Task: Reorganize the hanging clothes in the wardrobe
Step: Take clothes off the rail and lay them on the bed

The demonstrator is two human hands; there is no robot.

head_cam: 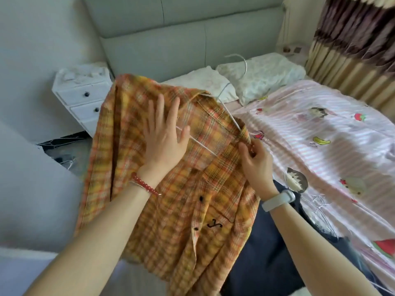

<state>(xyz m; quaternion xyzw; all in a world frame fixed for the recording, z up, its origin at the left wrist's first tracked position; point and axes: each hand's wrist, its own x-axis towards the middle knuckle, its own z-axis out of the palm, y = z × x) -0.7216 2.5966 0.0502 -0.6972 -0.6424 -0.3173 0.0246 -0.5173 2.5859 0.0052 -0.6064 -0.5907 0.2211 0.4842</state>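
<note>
From the head camera, the view looks down on a bed point(333, 129) covered by a pink-and-white striped sheet printed with cartoon children, bananas, strawberries and watermelon slices. Two pale patterned pillows point(263, 75) lie at its head, against a padded grey-white headboard point(183, 35). To the left of the bed stands a small white drawer unit point(85, 99) with dark knobs, some crumpled white material on its top. The floor beside it is dark with pale veining. At the upper right hang curtains point(352, 45) banded in brown, maroon and cream. The wall at the left is plain and pale.

An orange-and-yellow plaid shirt point(171, 210) lies spread across the near left part of the bed, its left side hanging over the edge; it has dark buttons and a small dark embroidered mark on the chest pocket. A white wire hanger point(229, 113) sits inside the collar opening, its hook reaching up towards the pillows. A dark navy garment point(267, 248) lies under and to the right of the shirt.

The left hand point(164, 142) rests flat on the shirt's left shoulder, fingers straight and spread, thumb touching the hanger's lower wire; a red bead bracelet circles that wrist. The right hand point(254, 159) has its fingers curled, pinching the shirt's fabric by the right end of the hanger; a white band sits on that wrist.
</note>
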